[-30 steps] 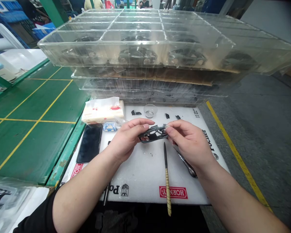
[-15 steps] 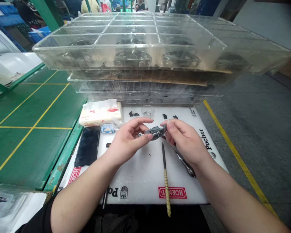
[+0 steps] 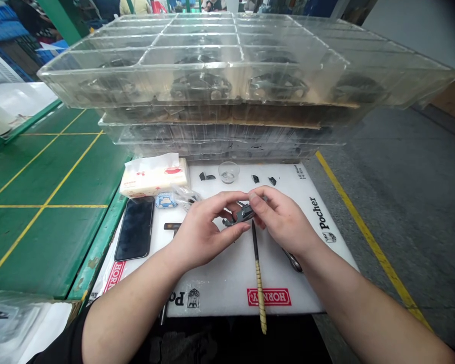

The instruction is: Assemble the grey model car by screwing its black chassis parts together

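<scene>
A small dark grey model car part (image 3: 242, 214) is held up above the white board, partly covered by fingers. My left hand (image 3: 212, 230) grips its left side, thumb below and fingers curled over it. My right hand (image 3: 278, 217) pinches its right end between thumb and fingertips. Directly beneath lies a thin file (image 3: 261, 283) with a yellow wrapped handle, its dark tip pointing toward the hands. A metal tool (image 3: 292, 262) lies half hidden under my right hand. By my left hand is a dark-handled tool (image 3: 171, 227), mostly covered by that hand.
Stacked clear trays (image 3: 197, 86) with dark model cars rise behind the board (image 3: 227, 298). A tissue pack (image 3: 155, 178), black phone (image 3: 135, 227) and blue-white packet (image 3: 166, 200) lie left. Farther back are a clear cup (image 3: 228, 174) and black pieces (image 3: 255, 179). A green table (image 3: 34, 242) adjoins.
The grey part has been turned in my fingers, showing a different side. My left hand has shifted right and my right hand slightly left. The camera view has moved a little.
</scene>
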Tool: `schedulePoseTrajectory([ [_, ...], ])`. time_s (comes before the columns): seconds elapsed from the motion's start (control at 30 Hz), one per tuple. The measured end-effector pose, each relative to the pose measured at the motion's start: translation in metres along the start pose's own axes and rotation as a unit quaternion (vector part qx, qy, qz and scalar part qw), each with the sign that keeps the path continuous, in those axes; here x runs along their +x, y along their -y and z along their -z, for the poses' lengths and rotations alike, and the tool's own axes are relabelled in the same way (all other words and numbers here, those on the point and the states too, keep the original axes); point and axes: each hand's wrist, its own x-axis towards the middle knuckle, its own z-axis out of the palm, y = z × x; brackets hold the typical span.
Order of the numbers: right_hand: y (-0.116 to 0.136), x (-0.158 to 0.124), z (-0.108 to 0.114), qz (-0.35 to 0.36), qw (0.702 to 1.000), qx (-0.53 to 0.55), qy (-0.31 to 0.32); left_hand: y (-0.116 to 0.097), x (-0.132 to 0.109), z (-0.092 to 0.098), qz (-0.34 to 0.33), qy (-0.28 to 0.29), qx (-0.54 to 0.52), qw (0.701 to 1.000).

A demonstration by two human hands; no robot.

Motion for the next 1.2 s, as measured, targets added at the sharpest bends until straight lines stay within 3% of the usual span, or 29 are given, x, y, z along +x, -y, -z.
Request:
schedulePoseTrajectory([
  [0.43,-0.001,-0.005,-0.008,0.095,0.994,0.016,-0.042,-0.007,-0.005,-0.011,0.012,-0.059,-0.082,0.995],
  [0.83,-0.003,-0.007,-0.006,0.082,0.996,-0.027,-0.035,-0.012,-0.002,-0.005,0.112,-0.059,-0.153,0.980],
  [1.2,-0.012,-0.006,-0.006,0.066,0.996,0.042,-0.037,-0.006,0.004,0.000,0.174,-0.023,-0.185,0.967],
])
